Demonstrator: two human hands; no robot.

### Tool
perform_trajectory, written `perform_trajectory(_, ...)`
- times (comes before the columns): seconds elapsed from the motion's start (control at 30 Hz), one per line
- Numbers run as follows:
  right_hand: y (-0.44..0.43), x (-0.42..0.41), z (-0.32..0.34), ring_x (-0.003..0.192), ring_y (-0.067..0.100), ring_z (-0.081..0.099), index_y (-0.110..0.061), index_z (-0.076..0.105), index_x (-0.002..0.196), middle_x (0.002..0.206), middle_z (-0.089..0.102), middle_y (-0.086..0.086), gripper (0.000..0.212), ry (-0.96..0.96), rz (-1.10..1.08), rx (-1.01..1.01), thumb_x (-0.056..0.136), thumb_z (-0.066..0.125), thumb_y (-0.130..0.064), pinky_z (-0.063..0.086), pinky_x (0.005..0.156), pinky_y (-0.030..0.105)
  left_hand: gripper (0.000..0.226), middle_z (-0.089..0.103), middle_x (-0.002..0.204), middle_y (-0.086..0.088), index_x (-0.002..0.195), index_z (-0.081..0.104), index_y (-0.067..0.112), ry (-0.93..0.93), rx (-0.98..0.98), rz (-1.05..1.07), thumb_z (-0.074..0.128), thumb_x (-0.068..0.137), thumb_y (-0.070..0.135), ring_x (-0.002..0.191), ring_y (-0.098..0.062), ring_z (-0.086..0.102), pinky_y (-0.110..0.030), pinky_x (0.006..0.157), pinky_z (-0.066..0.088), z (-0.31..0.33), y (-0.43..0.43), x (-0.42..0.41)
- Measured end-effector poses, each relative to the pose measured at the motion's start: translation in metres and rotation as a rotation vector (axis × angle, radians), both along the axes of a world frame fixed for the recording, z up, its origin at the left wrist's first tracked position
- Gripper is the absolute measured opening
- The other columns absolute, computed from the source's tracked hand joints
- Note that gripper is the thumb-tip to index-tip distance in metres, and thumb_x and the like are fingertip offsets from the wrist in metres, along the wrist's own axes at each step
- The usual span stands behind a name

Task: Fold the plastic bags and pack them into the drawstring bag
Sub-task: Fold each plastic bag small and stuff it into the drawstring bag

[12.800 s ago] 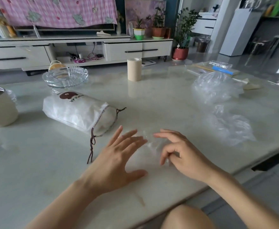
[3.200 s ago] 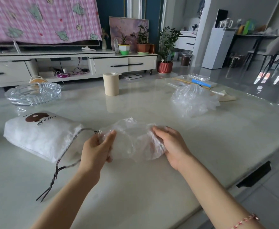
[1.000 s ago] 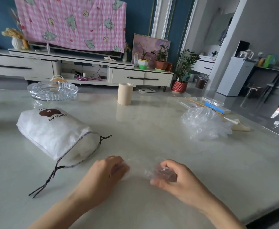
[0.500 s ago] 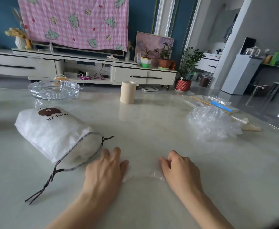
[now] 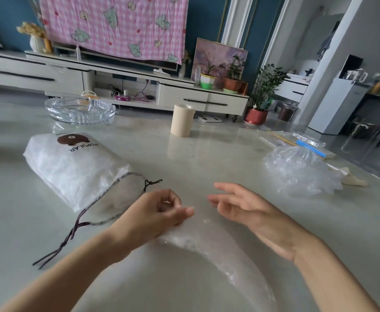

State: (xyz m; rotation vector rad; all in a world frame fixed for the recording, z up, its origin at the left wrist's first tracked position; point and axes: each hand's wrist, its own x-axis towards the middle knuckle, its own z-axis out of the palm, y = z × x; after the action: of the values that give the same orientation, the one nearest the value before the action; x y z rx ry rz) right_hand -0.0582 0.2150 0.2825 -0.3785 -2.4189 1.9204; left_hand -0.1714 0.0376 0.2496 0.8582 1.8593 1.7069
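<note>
Bag (image 5: 218, 246): flattened strip right of pouch (image 5: 72, 167), curving toward viewer.
Left hand (image 5: 153, 215): curled at far end, grip unclear.
Right hand (image 5: 243, 208): loose, empty.

Living room: TV cabinet (image 5: 117, 79), houseplants (image 5: 234, 75).

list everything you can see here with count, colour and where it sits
white drawstring bag with brown bear print: 1, white, table left, lying on its side
flattened clear plastic bag: 1, clear, near edge, between the forearms
crumpled clear plastic bag: 1, clear, table right
ribbed clear glass dish: 1, clear, table far left
upright beige roll: 1, beige, table far centre
pale marble table: 1, grey-white, foreground
pink checked cloth: 1, pink, hanging in the background
low white cabinet: 1, white, beyond the table
left hand: 1, fingers curled, at the flattened bag's left end
right hand: 1, fingers relaxed, holding nothing
</note>
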Motion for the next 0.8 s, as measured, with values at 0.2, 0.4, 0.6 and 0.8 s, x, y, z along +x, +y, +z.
perform_trajectory(0.2,-0.018,-0.013,-0.005,0.068,0.002,0.06,-0.013,0.063,0.088,0.075,0.066,-0.008,0.009,-0.188,0.255,-0.024,0.082,0.07,-0.012,0.044,0.064,0.011,0.031,0.046,0.045,0.011,0.07,0.054,0.014,-0.016,-0.107,-0.085,0.071,0.063,0.038,0.04,-0.003,0.034,-0.012,0.039,0.027,0.004,-0.004,0.001)
perform_trajectory(0.4,-0.011,-0.007,-0.029,0.065,0.017,0.062,-0.006,0.064,0.079,0.08,0.064,0.014,0.034,-0.055,0.001,-0.354,0.055,0.084,-0.02,0.052,0.061,0.024,0.041,0.056,0.067,0.002,0.09,0.058,0.011,-0.287,0.21,0.205,0.067,0.071,0.045,0.054,-0.008,0.055,-0.019,0.05,0.045,0.007,-0.004,-0.006)
perform_trajectory(0.6,-0.021,-0.005,-0.032,0.079,0.029,0.066,-0.002,0.069,0.091,0.095,0.068,0.024,0.022,0.063,-0.133,-0.482,0.072,0.074,-0.011,0.056,0.071,0.034,0.048,0.069,0.09,-0.018,0.105,0.057,-0.011,-0.311,0.079,0.086,0.07,0.081,0.028,0.078,-0.027,0.067,-0.039,0.076,0.057,-0.009,0.011,0.02)
perform_trajectory(0.8,-0.019,-0.012,-0.027,0.077,0.026,0.066,-0.001,0.065,0.101,0.092,0.068,0.018,0.032,0.099,-0.129,-0.494,0.072,0.07,-0.012,0.056,0.07,0.033,0.017,0.065,0.066,-0.012,0.086,0.059,-0.008,-0.166,0.03,0.109,0.059,0.09,0.009,0.053,-0.016,0.06,-0.024,0.052,0.052,-0.008,0.015,0.026)
